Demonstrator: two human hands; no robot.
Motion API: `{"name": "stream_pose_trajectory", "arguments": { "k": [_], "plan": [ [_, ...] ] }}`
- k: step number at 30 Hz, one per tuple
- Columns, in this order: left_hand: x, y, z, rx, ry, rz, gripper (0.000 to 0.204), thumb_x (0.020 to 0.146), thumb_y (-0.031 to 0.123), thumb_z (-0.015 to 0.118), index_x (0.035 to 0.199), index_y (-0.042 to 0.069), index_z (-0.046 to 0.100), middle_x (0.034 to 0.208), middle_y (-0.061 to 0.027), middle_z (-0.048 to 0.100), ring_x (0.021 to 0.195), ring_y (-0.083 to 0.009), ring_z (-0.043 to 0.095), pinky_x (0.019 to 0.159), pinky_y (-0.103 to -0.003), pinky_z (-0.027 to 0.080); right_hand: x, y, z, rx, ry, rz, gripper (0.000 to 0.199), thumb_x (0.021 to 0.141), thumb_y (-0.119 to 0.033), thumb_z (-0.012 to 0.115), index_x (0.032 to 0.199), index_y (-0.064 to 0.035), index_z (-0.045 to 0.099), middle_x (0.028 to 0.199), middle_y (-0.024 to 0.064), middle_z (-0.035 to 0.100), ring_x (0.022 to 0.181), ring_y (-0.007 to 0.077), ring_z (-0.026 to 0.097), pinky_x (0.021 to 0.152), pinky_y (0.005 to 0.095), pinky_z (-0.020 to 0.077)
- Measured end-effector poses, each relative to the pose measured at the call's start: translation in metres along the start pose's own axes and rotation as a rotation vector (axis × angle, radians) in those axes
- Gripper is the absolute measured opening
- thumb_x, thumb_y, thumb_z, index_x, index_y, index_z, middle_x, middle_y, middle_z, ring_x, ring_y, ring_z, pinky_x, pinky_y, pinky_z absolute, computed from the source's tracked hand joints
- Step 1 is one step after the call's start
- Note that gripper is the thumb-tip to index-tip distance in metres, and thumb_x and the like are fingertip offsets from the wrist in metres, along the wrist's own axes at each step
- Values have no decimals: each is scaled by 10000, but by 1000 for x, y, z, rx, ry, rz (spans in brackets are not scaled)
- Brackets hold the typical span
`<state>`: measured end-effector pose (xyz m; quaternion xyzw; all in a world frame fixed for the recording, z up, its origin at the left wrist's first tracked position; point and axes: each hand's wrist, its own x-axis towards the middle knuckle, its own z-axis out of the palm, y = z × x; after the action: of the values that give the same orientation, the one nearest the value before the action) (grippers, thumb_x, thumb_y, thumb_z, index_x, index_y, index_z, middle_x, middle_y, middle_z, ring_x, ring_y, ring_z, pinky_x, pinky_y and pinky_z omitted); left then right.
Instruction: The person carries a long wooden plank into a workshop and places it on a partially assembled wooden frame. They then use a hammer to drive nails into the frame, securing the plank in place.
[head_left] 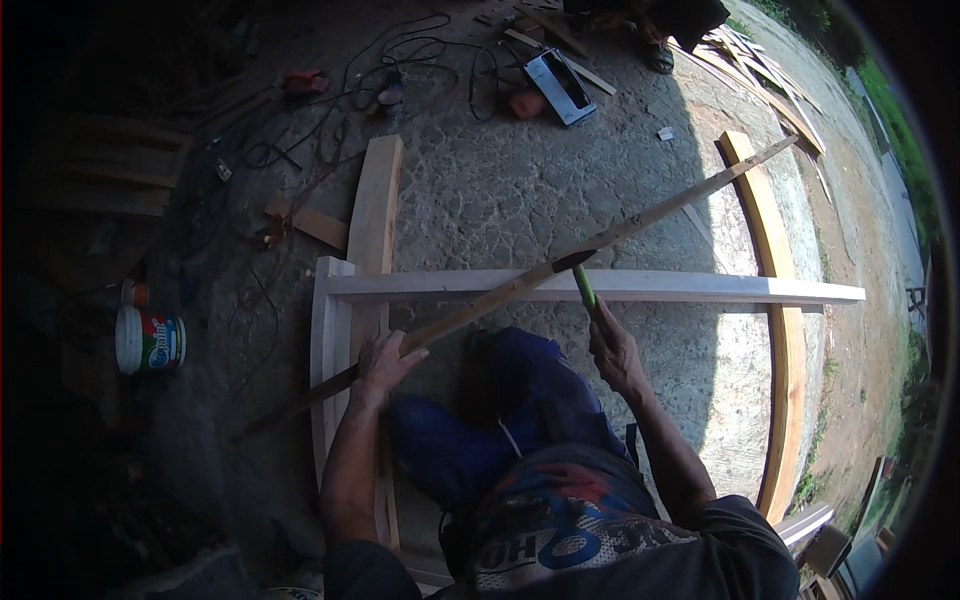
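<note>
A long, thin wooden strip (660, 211) slants from the lower left to the upper right, crossing over a pale painted beam (660, 285). My left hand (383, 365) is closed around the strip near its lower left part. In my right hand (614, 350) is a green-handled hammer (585, 288), gripped by its handle. Its dark head lies against or just over the middle of the strip; I cannot tell whether they touch. Under the beam, a bare timber (378, 200) runs on the left and another timber (785, 370) on the right.
A white paint bucket (150, 340) stands at the left. Cables (405, 55), a red tool (305, 82) and a silver-framed box (562, 85) lie on the concrete floor ahead. Scrap strips (770, 75) are piled at the far right, near another person's foot (660, 58).
</note>
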<state>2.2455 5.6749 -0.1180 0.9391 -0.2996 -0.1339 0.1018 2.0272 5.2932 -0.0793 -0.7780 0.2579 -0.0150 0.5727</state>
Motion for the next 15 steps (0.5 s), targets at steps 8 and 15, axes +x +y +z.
{"name": "stream_pose_trajectory", "arguments": {
  "k": [8,15],
  "plan": [
    [59,62,17,-85,-86,28,641,845,595,749,1122,23,660,1102,-247,709,1050,-437,686,930,-570,518,1,2,15,-103,-100,-154,571,1063,-127,468,1618,-142,332,853,86,580,745,177,587,736,355,518],
    [56,64,62,-42,-20,-29,544,866,564,742,1009,48,643,893,-230,737,915,-450,721,824,-580,545,1,4,16,-341,-110,-282,621,1026,-44,469,1617,-147,306,1223,257,674,948,372,717,818,448,559]
  ]
}}
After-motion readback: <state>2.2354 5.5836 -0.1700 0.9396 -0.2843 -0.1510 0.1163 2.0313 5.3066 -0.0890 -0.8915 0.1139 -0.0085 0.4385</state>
